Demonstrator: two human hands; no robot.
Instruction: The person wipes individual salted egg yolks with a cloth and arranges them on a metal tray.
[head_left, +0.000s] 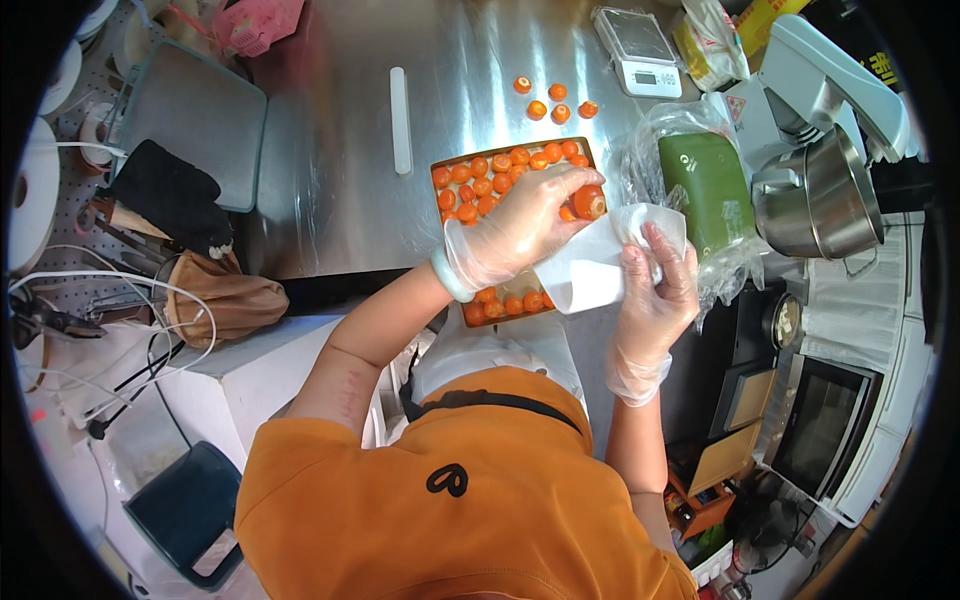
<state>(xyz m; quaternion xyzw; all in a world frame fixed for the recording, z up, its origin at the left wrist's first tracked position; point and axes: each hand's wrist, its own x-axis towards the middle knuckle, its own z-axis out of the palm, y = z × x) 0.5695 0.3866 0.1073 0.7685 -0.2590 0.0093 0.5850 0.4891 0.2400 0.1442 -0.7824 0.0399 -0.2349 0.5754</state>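
Observation:
In a clear plastic glove, my left hand (521, 214) grips an orange ball (589, 202) that looks like a salted egg yolk, with a pale spot on its face. My right hand (660, 281), gloved too, pinches a white paper towel (592, 274) just beside that ball. Below both hands lies a shallow rectangular baking tray (517, 142) filled with rows of similar orange yolks (480, 166). The left hand and the towel hide its middle. Its near end juts past the counter's front edge. Several loose yolks (560, 113) sit beyond the tray on the steel.
A white bar (401, 120) lies on the steel counter (337, 150) left of the tray. At right are a digital scale (641, 56), a green package in clear plastic (705, 191) and a stand mixer with steel bowl (817, 195). A glass-like board (195, 120) stands left.

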